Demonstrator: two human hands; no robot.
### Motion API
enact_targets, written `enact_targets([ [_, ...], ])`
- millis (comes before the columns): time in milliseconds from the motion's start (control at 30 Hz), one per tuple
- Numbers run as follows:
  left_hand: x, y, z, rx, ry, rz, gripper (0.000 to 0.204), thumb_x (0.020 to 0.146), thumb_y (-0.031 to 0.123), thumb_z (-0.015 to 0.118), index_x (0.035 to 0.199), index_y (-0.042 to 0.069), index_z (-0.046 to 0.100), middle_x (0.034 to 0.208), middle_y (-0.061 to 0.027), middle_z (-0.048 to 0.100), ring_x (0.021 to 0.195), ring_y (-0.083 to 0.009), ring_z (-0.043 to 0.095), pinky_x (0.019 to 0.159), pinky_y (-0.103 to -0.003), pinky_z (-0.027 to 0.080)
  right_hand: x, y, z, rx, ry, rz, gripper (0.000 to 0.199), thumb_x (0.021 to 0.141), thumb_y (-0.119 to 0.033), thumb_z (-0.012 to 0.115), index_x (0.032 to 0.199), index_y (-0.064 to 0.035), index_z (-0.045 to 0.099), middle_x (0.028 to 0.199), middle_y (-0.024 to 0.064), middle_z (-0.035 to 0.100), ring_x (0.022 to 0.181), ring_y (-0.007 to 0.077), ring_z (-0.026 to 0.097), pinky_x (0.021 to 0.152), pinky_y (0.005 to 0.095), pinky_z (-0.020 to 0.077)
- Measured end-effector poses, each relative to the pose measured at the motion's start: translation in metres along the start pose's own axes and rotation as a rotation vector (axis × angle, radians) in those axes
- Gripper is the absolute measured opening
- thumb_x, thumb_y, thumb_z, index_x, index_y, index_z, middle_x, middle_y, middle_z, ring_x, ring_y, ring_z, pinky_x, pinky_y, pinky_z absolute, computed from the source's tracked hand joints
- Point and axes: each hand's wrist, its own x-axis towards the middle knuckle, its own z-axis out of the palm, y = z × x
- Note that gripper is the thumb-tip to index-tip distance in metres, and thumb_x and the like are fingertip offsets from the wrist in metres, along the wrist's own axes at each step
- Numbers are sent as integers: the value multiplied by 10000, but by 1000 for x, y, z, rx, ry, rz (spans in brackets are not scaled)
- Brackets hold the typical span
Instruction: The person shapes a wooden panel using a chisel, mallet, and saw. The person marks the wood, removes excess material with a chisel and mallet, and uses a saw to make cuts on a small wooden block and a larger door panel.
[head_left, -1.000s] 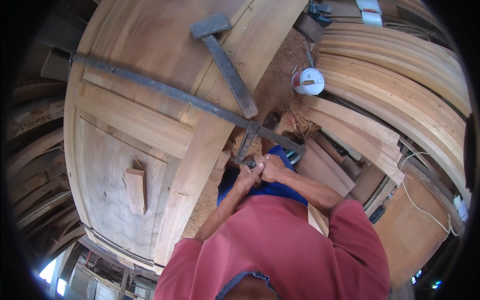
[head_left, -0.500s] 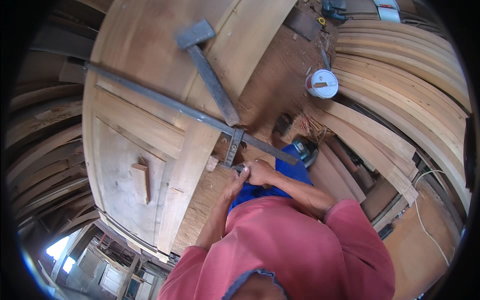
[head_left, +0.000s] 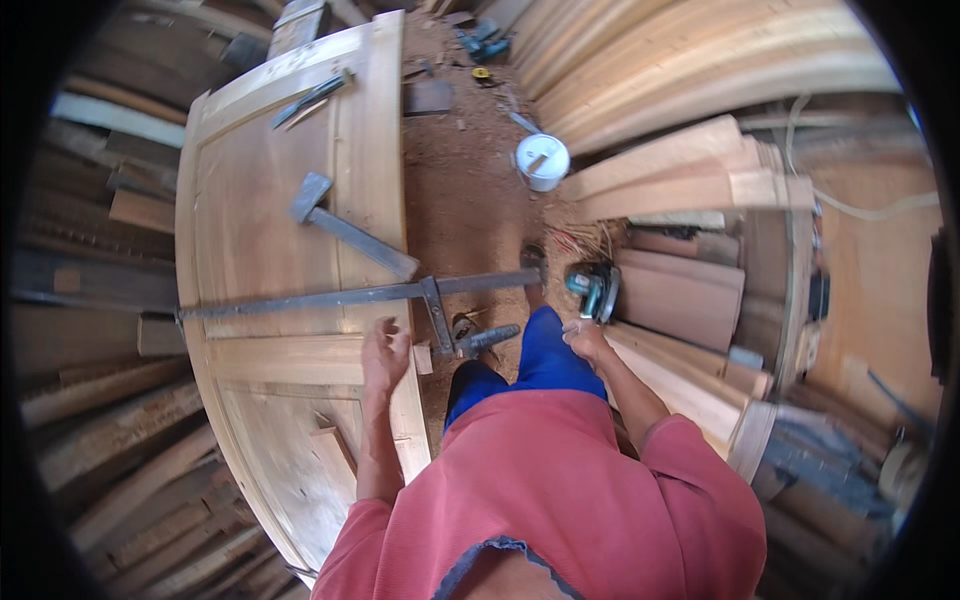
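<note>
A wooden panel door [head_left: 255, 160] lies to my left with a long metal bar clamp [head_left: 350, 297] across it. The clamp's sliding jaw and screw handle stand at the door's near edge, against a small wood block [head_left: 422, 358]. My left hand [head_left: 387, 352] hovers over that edge beside the jaw, fingers loosely bent and apart, holding nothing. My right hand [head_left: 586, 338] is off the clamp, over my right thigh, with its fingers curled in and nothing visible in them. A heavy hammer [head_left: 355, 240] rests on the door just beyond the clamp bar.
Chisel-like tools [head_left: 310, 98] lie at the door's far end, a wood offcut [head_left: 335, 450] at its near end. On the floor stand a white bucket [head_left: 542, 162] and a teal power tool [head_left: 594, 290]. Stacked boards [head_left: 700, 70] fill the right side; timber lines the left.
Both hands have let go of the clamp's screw handle. My left hand has moved left over the door, my right hand right toward my thigh. The view has turned, showing more of the door.
</note>
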Motion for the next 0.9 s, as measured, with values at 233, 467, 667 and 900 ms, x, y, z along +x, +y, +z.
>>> enact_targets([
  [233,-5,-27,1,323,-152,294,574,851,322,712,1295,13,521,1163,-222,632,1103,-411,570,962,-481,430,-67,104,88,180,373,278,311,898,-234,515,1017,-53,738,1068,211,705,1007,362,673,891,421,514],
  [467,3,38,22,379,14,477,692,788,321,750,1356,22,490,1393,-269,442,1289,-425,401,1072,-512,330,-112,116,114,155,457,495,304,893,-275,537,1025,-86,736,1080,223,695,1025,367,666,901,436,516],
  [667,37,72,35,418,-138,524,653,789,341,746,1333,55,523,1410,-205,468,1316,-404,400,1081,-513,336,-121,110,93,172,458,436,262,779,-254,661,911,-37,726,921,213,712,899,309,694,816,396,533],
  [900,102,89,5,265,-290,238,589,839,373,708,1307,63,532,1239,-182,633,1220,-396,542,1051,-446,419,-43,98,42,218,527,239,262,802,-217,641,675,10,669,591,108,617,543,218,591,535,404,462],
])
